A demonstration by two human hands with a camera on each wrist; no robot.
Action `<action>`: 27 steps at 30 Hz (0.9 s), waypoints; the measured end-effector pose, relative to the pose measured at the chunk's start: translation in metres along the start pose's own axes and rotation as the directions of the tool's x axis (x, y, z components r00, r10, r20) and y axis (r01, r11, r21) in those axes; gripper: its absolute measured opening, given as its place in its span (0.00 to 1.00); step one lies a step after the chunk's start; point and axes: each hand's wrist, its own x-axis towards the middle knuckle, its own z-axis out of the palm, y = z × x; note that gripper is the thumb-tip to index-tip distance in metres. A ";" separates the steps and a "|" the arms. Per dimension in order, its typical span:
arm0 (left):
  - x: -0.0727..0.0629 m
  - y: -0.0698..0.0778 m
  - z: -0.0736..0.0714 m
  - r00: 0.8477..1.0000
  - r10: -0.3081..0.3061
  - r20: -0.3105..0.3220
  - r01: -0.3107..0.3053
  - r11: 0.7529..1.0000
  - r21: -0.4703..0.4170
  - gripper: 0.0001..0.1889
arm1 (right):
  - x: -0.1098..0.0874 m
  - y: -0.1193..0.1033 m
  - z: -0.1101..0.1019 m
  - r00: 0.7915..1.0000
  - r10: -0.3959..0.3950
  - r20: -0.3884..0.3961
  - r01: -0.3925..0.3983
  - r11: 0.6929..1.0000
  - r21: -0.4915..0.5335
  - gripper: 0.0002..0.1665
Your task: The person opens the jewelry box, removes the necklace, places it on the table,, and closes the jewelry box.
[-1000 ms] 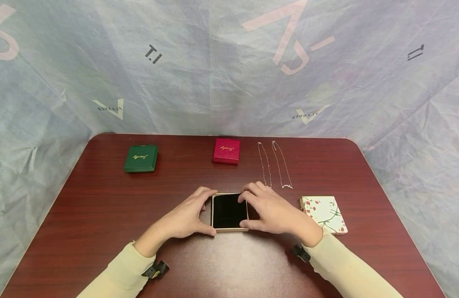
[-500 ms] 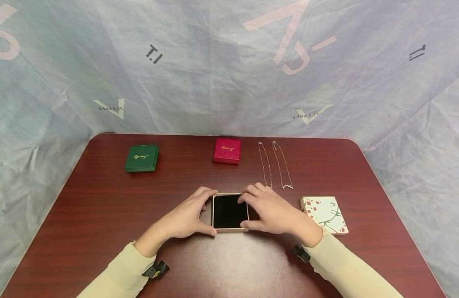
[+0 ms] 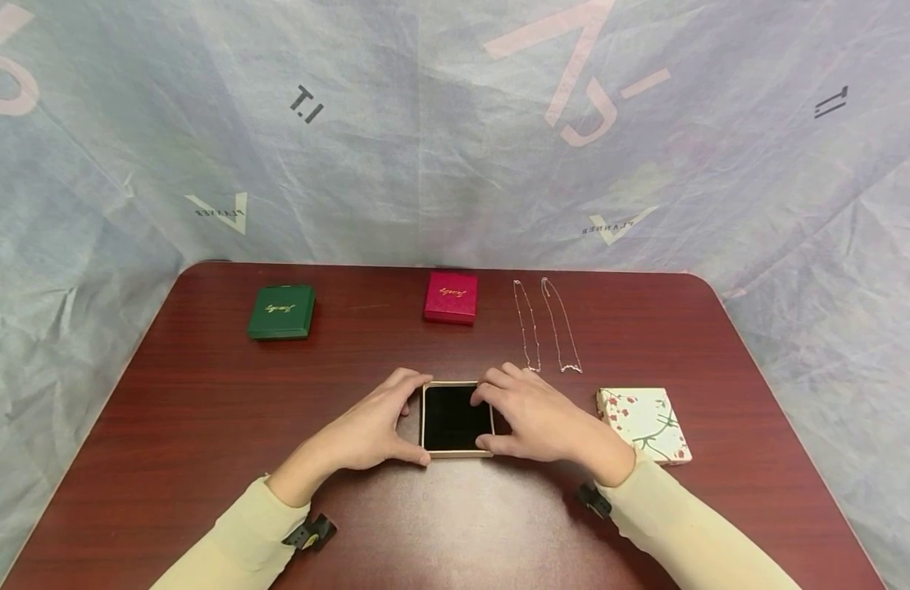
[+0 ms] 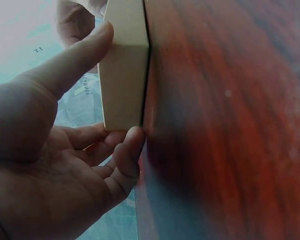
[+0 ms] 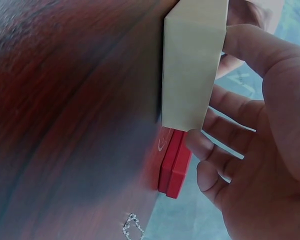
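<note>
A small jewelry box base [image 3: 455,455] with cream sides lies on the table, holding a black pad [image 3: 451,418]. My left hand [image 3: 370,422] grips its left end, thumb at the near corner and fingers at the far one. In the left wrist view the thumb [image 4: 97,42] presses along the cream side. My right hand [image 3: 532,414] spans the right end from above, its thumb and index fingertips over the black pad's right edge. From the right wrist view, the right thumb [image 5: 240,42] touches the box's top edge, with fingers [image 5: 230,135] at the far side.
A white floral box lid [image 3: 647,426] lies beside the right wrist. Two fine necklaces [image 3: 534,328] [image 3: 561,328] are laid out behind the right hand. Further back sit a red jewelry box [image 3: 451,297] and, to the left, a green jewelry box [image 3: 281,311]. Grey printed cloth [image 3: 418,164] surrounds the table.
</note>
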 end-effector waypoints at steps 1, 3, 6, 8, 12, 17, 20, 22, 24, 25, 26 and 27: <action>0.000 0.000 0.000 1.000 -0.005 0.003 0.005 1.000 -0.001 0.54 | 0.000 0.000 0.000 1.000 0.002 0.002 -0.002 1.000 0.002 0.28; 0.001 0.000 0.000 1.000 -0.006 0.004 0.006 1.000 -0.001 0.54 | 0.001 -0.001 0.000 1.000 0.005 0.004 -0.005 1.000 0.004 0.27; 0.001 0.001 0.000 1.000 -0.008 0.007 0.008 1.000 -0.001 0.54 | 0.002 -0.002 0.002 1.000 0.008 0.002 -0.008 1.000 0.000 0.26; 0.002 0.000 0.001 1.000 -0.009 0.009 0.009 1.000 -0.003 0.54 | 0.003 -0.003 0.003 1.000 0.015 -0.003 -0.015 1.000 -0.006 0.25; 0.001 -0.001 0.001 1.000 -0.013 0.009 0.013 1.000 -0.007 0.54 | 0.005 -0.005 0.008 0.999 0.035 -0.014 -0.035 0.999 -0.035 0.23; 0.000 -0.001 0.000 1.000 -0.014 0.008 0.015 1.000 -0.012 0.54 | 0.003 -0.008 0.006 0.999 0.036 -0.021 -0.037 0.997 -0.071 0.23; 0.001 -0.001 0.001 1.000 -0.010 0.007 0.010 1.000 -0.007 0.54 | -0.001 -0.008 -0.002 0.999 0.034 -0.036 -0.036 0.997 -0.065 0.24; 0.001 -0.001 0.001 1.000 -0.005 0.004 0.005 1.000 -0.002 0.55 | -0.005 -0.007 -0.009 0.998 0.038 -0.049 -0.040 0.998 -0.052 0.25; 0.000 -0.001 0.002 1.000 0.002 -0.003 -0.002 1.000 0.003 0.55 | -0.009 -0.004 -0.015 0.997 0.045 -0.062 -0.048 0.998 -0.047 0.27; 0.000 -0.001 0.002 1.000 0.006 -0.005 -0.006 1.000 0.005 0.54 | -0.012 -0.002 -0.018 0.997 0.049 -0.066 -0.052 0.998 -0.042 0.28; 0.000 -0.001 0.002 1.000 0.008 -0.007 -0.008 1.000 0.006 0.55 | -0.015 0.001 -0.021 0.996 0.056 -0.069 -0.058 0.998 -0.035 0.29; 0.000 -0.001 0.002 1.000 0.009 -0.009 -0.009 1.000 0.008 0.55 | -0.018 0.003 -0.024 0.996 0.061 -0.069 -0.063 0.998 -0.029 0.30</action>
